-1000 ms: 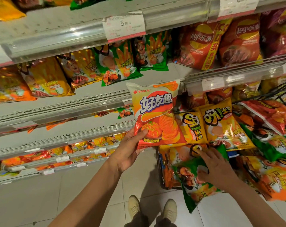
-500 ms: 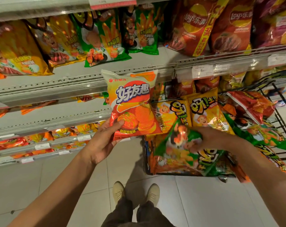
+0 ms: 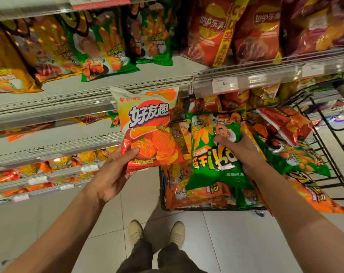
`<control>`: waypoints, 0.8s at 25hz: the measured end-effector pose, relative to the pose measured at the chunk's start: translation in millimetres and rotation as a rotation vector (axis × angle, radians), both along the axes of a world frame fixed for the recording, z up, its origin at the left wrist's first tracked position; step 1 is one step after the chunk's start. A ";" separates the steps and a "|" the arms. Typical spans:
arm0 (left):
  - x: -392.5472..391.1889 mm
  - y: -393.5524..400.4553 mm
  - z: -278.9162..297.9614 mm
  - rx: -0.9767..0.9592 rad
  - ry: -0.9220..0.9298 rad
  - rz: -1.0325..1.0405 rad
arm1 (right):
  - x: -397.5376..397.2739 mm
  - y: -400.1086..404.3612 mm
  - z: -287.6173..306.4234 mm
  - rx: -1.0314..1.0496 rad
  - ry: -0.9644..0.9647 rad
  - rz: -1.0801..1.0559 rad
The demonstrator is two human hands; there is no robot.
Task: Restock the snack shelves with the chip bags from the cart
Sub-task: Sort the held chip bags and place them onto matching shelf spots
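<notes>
My left hand grips the bottom of an orange-red chip bag, held upright in front of the shelf edge. My right hand holds a green chip bag upside down, lifted just above the load in the black wire cart. The cart is piled with several more bags in yellow, orange, green and red. The two held bags sit side by side, nearly touching.
The shelf at upper left carries yellow and green bags with bare white room in front of them. Red bags stand on the shelf at upper right, above a price tag. Lower shelves hold orange bags. My shoes stand on pale floor tiles.
My right hand has taken the green bag out of the cart and raised it beside the orange-red bag. The view has dropped and moved closer to the shelves.
</notes>
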State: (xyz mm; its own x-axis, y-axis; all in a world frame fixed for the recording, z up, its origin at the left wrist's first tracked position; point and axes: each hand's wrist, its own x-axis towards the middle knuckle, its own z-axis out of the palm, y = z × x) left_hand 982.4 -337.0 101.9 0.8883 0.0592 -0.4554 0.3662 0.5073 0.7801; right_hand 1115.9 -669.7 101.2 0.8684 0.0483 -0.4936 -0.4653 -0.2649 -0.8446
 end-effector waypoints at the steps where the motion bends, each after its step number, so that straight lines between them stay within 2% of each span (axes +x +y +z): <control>1: 1.1 -1.2 -0.3 0.002 0.004 -0.002 | -2.3 1.7 0.4 0.038 0.004 -0.037; 5: 1.4 -0.1 3.1 0.012 0.016 0.000 | -12.2 7.9 -3.9 0.148 0.049 -0.136; 11: -18.9 32.1 16.9 -0.021 -0.015 0.052 | -36.1 38.6 11.8 0.192 -0.005 -0.043; 13: -32.4 55.2 19.0 -0.031 -0.028 0.067 | -48.5 64.0 27.4 0.178 -0.030 0.002; 15: -53.8 87.1 19.7 -0.034 -0.042 0.090 | -66.6 100.1 41.0 0.250 -0.083 0.046; 20: -139.1 195.5 23.2 -0.050 -0.098 0.183 | -126.8 221.4 55.5 0.265 -0.168 0.112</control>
State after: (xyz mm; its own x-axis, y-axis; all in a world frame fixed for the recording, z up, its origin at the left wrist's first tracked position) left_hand 843.3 -141.5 125.1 0.9051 0.2029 -0.3736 0.1878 0.5976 0.7795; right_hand 989.0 -448.3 156.7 0.9186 0.2555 -0.3015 -0.2943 -0.0671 -0.9534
